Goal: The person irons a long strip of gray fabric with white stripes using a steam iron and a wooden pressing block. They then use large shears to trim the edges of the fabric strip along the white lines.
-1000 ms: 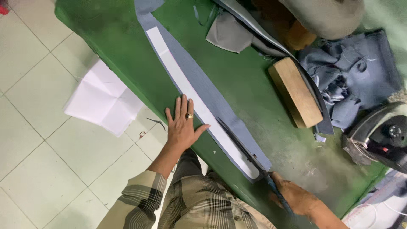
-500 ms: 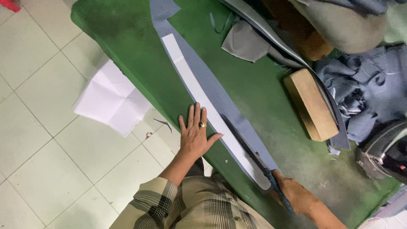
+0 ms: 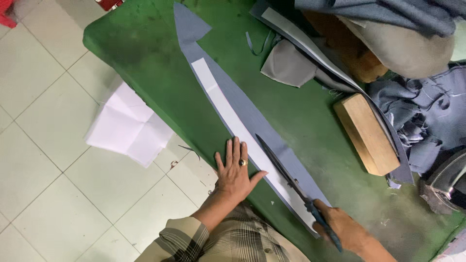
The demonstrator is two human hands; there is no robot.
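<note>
A long strip of blue-grey fabric (image 3: pixel 252 104) lies across the green table (image 3: pixel 145 63), with a narrow white paper pattern (image 3: pixel 228 109) on top of it. My left hand (image 3: pixel 235 171), a ring on one finger, lies flat with fingers spread at the near table edge, its thumb touching the pattern. My right hand (image 3: pixel 342 228) grips the blue handles of long scissors (image 3: pixel 286 177). Their blades lie along the strip beside the pattern's edge.
A wooden block (image 3: pixel 366 133) sits to the right of the strip. Grey cloth pieces (image 3: pixel 289 65) and a heap of blue fabric (image 3: pixel 427 111) crowd the far right. A dark iron-like object (image 3: pixel 446 182) stands at the right edge. Folded white paper (image 3: pixel 128 126) lies on the tiled floor.
The view has shifted so everything sits lower and further right. The scissors and my right hand have come fully into view, blades further along the strip. My left hand stays flat.
</note>
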